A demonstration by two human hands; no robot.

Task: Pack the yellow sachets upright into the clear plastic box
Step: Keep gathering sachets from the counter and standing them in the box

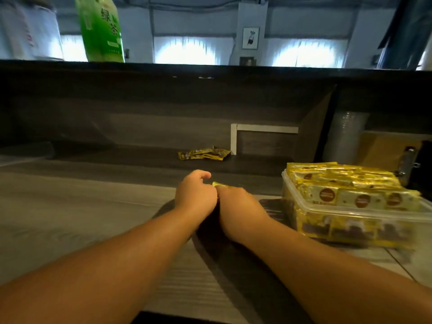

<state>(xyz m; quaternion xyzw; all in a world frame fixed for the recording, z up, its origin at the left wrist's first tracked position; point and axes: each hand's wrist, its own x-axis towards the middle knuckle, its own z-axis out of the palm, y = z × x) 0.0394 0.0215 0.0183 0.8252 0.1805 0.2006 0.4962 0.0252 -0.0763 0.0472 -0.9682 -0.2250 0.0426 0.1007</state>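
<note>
**Box lies right of the hands; loose sachets lie straight ahead**

We note the tabletop first: grey wood grain, running to a dark back wall. On its right side stands the box, clear plastic, lid off, already packed with rows of sachets standing on edge. The rows run roughly left to right across our view, and their tops rise above the rim.

Both forearms reach forward to mid-table. The left hand and right hand are together, knuckles touching, fingers curled. Between them a sachet shows only as a yellow corner poking out at the top; we cannot tell its long axis. The right hand appears to pinch it. Whether the left hand grips it too or only closes beside it, we cannot tell.

The key relation: the box sits near the right hand, on that side, so we judge the right hand the one to carry across.

Beyond the hands, by the back wall, a few loose sachets lie flat, long axis left to right, well apart from the box.
</note>
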